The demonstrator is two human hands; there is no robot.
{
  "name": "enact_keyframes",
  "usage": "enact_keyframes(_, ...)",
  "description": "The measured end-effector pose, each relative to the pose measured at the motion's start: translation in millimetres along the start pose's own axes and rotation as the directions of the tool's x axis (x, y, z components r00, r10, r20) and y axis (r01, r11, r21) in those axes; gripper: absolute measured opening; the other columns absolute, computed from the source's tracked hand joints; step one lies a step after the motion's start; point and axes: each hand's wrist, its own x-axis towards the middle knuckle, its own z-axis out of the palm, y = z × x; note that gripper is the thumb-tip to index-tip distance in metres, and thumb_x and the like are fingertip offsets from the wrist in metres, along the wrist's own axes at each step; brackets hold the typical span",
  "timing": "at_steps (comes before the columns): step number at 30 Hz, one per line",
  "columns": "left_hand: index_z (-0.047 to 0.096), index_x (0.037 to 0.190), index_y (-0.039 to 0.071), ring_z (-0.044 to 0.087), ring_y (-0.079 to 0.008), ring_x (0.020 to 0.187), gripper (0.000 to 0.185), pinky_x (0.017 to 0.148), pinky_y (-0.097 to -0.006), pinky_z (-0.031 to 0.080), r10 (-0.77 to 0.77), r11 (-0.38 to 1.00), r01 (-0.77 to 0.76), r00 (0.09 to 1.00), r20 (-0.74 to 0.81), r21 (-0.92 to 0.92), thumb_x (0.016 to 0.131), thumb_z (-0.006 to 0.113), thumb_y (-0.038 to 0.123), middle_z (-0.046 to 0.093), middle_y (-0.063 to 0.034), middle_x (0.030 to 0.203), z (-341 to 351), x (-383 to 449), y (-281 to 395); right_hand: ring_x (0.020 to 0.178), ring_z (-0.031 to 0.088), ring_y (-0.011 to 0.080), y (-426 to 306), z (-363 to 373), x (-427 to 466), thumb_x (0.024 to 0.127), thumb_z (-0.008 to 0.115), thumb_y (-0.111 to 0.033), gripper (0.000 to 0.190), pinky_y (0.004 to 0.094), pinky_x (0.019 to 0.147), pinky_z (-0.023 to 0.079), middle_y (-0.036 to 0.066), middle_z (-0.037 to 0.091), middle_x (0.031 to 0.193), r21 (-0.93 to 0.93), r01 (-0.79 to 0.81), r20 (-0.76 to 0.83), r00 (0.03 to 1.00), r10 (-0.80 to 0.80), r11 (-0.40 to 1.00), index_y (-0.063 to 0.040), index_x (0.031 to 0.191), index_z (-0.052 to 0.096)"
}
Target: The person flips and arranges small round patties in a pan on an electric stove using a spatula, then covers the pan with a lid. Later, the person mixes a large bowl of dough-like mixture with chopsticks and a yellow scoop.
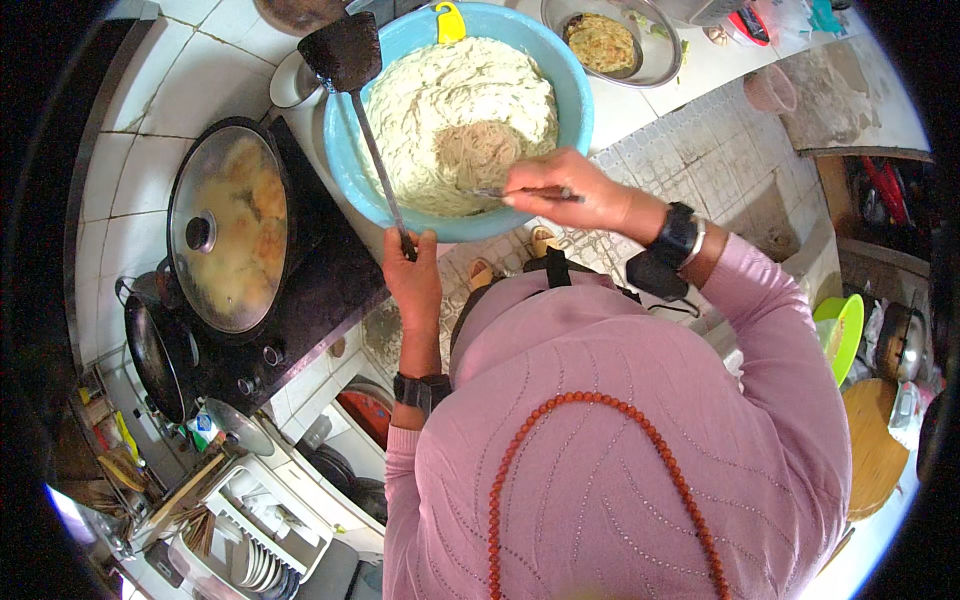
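Note:
My left hand (pixel 414 277) grips the handle of a black slotted turner (pixel 343 56), held over the left rim of a large blue plastic basin (pixel 577 112). A thick pale batter with green flecks (pixel 450 82) fills the basin, and a brownish stringy mass (pixel 484 150) sits in its middle. My right hand (pixel 574 191) holds a thin utensil with a dark handle (pixel 559 193). Its metal end dips into the batter near the basin's front; the tip is hidden. A yellow plastic handle (pixel 451 24) shows at the far rim.
On the black hob (pixel 322 277) to the left stands a pan under a steamed glass lid (pixel 259 300), browned pieces inside. A dark wok (pixel 154 360) is beside it. A steel dish (pixel 670 56) behind the basin holds a browned patty (pixel 600 43). A white bowl (pixel 292 82) adjoins the basin.

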Motion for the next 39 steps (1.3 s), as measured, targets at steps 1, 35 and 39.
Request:
enact_keyframes(1, 0.044, 0.080, 0.006, 0.038, -0.0089, 0.067, 0.026, 0.061, -0.0268, 0.037, -0.011, 1.000, 0.010, 1.000, 0.004, 0.011, 0.089, 0.069, 0.007, 0.040, 0.0027, 0.070, -0.6, 0.1, -0.1, 0.060, 0.055, 0.0168, -2.0, -8.4, -1.0, 0.093, 0.065, -0.014, 0.014, 0.0321, 0.058, 0.046, 0.009, 0.056, 0.071, 0.026, 0.007, 0.015, 1.000, -0.007, 1.000, -0.003, 0.087, 0.059)
enact_keyframes(35, 0.045, 0.079, 0.006, 0.035, -0.0085, 0.066, 0.027, 0.058, -0.0266, 0.035, 0.003, 1.000, -0.003, 1.000, 0.011, 0.019, 0.088, 0.070, 0.008, 0.037, 0.0036, 0.070, -1.5, 1.6, -7.6, 0.066, 0.060, 0.0074, 4.5, 12.4, 51.1, 0.092, 0.068, -0.019, 0.014, 0.0273, 0.062, 0.049, 0.003, 0.062, 0.069, 0.304, -0.213, -0.222, 0.932, 0.286, 0.929, -0.007, 0.088, 0.063)
enact_keyframes(39, 0.045, 0.080, 0.006, 0.035, -0.0084, 0.066, 0.026, 0.059, -0.0262, 0.034, 0.000, 1.000, 0.000, 1.000, -0.001, -0.009, 0.088, 0.070, 0.008, 0.038, 0.0037, 0.070, -0.4, -0.3, -3.9, 0.060, 0.060, 0.0148, 19.2, -5.3, 44.6, 0.092, 0.069, -0.020, 0.016, 0.0288, 0.059, 0.049, 0.008, 0.063, 0.071, -0.006, 0.031, -0.270, 0.962, -0.031, 1.000, -0.006, 0.088, 0.065)
